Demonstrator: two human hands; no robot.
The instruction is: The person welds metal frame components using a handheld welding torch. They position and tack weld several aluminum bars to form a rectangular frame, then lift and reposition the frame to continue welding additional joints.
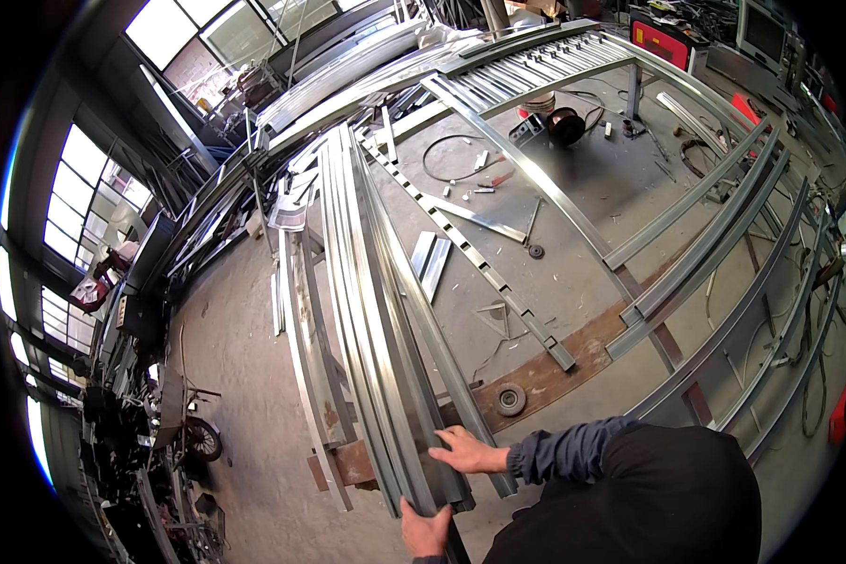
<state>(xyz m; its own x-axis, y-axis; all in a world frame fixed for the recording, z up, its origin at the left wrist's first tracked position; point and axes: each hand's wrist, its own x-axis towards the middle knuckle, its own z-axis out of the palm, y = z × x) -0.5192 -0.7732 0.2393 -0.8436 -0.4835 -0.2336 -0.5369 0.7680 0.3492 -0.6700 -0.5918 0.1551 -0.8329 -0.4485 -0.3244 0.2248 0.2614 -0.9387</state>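
A bundle of long, shiny metal channels (352, 310) runs away from me, its near ends by my hands. My left hand (426, 530) closes round the near end of a channel, thumb on one side and fingers on the other. Just above it, my right hand (470, 452) lies on the right side of the bundle with its fingers spread. The undersides of both hands are hidden. Beside the bundle, a separate channel (432, 348) slants toward my right hand. A slotted metal bar (475, 263) lies further right.
A rusty flat beam (545, 381) crosses under the channels, with a small wheel (510, 399) on it. To the right stands a welded metal frame (536, 174). A wire spool (565, 126) sits beyond. Scrap pieces lie on the floor; a cart wheel (202, 439) is at left.
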